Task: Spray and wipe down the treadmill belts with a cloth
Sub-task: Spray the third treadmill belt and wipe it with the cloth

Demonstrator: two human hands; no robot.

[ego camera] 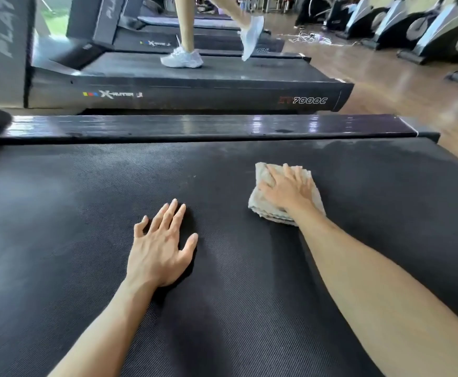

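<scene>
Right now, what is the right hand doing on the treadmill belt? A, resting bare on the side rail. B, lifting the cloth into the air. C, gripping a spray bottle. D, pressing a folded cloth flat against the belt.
D: the right hand lies with straight fingers on top of the folded cloth, which sits flat on the treadmill belt; no spray bottle is in view.
</scene>
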